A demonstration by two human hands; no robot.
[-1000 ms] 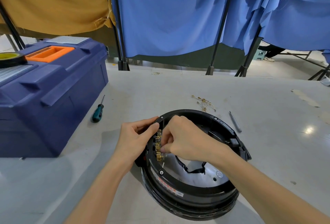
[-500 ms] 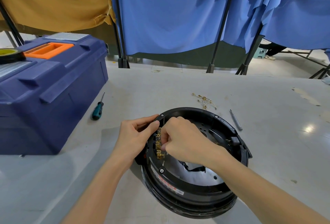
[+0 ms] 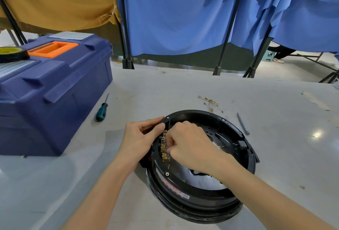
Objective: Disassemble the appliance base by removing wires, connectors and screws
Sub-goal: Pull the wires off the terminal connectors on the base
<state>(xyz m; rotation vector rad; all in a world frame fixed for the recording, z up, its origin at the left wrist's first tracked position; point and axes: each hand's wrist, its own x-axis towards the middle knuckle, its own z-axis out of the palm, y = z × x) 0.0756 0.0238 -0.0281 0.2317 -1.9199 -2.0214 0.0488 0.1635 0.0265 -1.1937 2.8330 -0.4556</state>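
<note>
- Appliance base [image 3: 192,198], a black ring-shaped shell, lies flat on the grey table [image 3: 183,86] under both hands.
- Left hand [image 3: 141,138] grips the near-left rim of the base, thumb on top and fingers curled round the outside.
- Right hand [image 3: 190,145] reaches inside the ring just beside the left thumb, its fingers curled tight and pinching one of the brass connectors [image 3: 163,145]. Its knuckles hide much of the base's interior.
- A screw [image 3: 167,174] sits in the rim just below the right hand.
- A small heap of loose wires [image 3: 211,104] lies beyond the right hand, and a slim metal rod [image 3: 243,123] lies to its right.
- A green-handled screwdriver [image 3: 101,112] rests up and left of the left hand, close to a blue toolbox [image 3: 55,92].
- A tape roll [image 3: 11,53] sits on the toolbox lid.
</note>
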